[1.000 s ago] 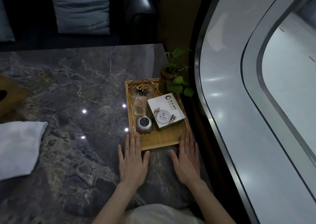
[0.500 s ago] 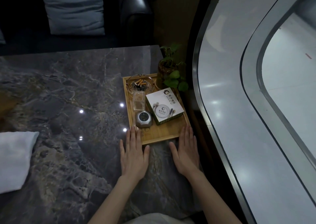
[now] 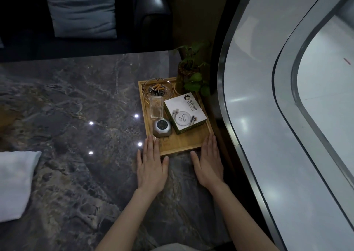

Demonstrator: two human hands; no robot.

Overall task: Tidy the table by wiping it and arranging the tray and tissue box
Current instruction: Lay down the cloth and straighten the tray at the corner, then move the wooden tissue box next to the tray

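Both hands flat, palms down, fingers straight, gripping nothing. Left hand [image 3: 151, 166] fingertips lie over the tray's [image 3: 183, 143] near-left corner; right hand [image 3: 208, 164] fingertips over its near-right corner. Tray sits at the table's [image 3: 67, 107] far-right edge. On the tray: tissue box [image 3: 185, 113] right of center, ashtray [image 3: 158, 90] at far-left, small clear box [image 3: 157, 107] and grey round gadget [image 3: 162, 127] along the left side. Potted plant [image 3: 191, 72] at far-right corner. White cloth [image 3: 16, 183] well left of the tray.

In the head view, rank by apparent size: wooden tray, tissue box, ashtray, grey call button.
1. wooden tray
2. tissue box
3. ashtray, though lying farther from the camera may shrink it
4. grey call button
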